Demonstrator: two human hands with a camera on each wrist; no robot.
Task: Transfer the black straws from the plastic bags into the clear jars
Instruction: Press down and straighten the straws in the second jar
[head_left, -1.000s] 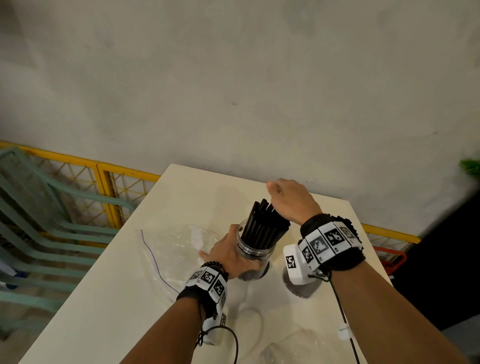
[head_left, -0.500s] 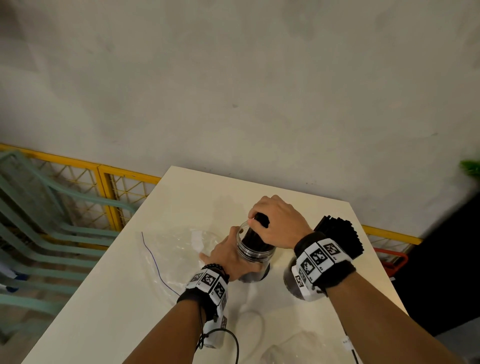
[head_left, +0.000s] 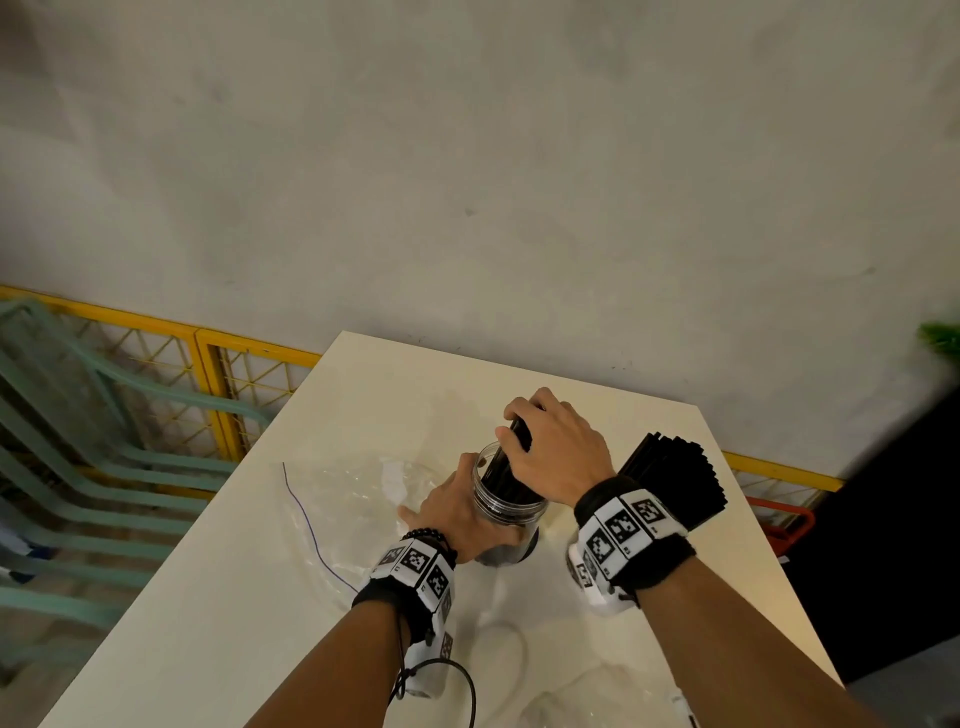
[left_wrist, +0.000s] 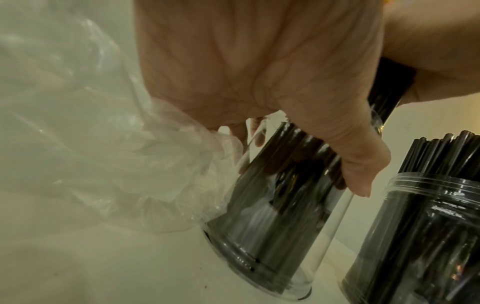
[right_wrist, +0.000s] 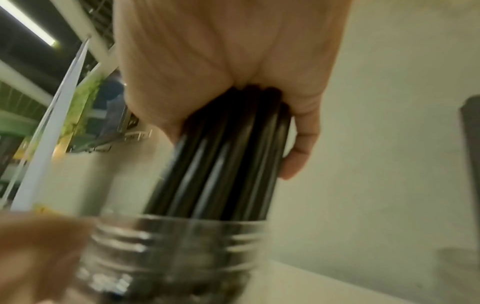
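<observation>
A clear jar (head_left: 506, 512) (left_wrist: 275, 226) stands tilted on the white table (head_left: 208, 623), and my left hand (head_left: 457, 512) (left_wrist: 259, 72) grips its side. A bundle of black straws (head_left: 506, 460) (right_wrist: 221, 160) sticks out of the jar's threaded mouth (right_wrist: 171, 238). My right hand (head_left: 556, 457) (right_wrist: 223, 61) grips the bundle's upper end from above. A second clear jar (left_wrist: 415, 236), packed with black straws (head_left: 675, 478), stands just right of the first, partly hidden behind my right wrist. An empty clear plastic bag (head_left: 343, 499) (left_wrist: 103, 154) lies to the left, touching the held jar.
Another crumpled clear bag (head_left: 587, 696) lies near the table's front edge. The table's far edge meets a grey wall (head_left: 467, 182). Left of the table are green chairs (head_left: 78, 441) and a yellow mesh fence (head_left: 249, 374). A cable (head_left: 457, 686) hangs from my left wrist.
My right hand has come down and pushed the straw bundle deeper into the jar held by my left hand. The second full jar now shows to the right.
</observation>
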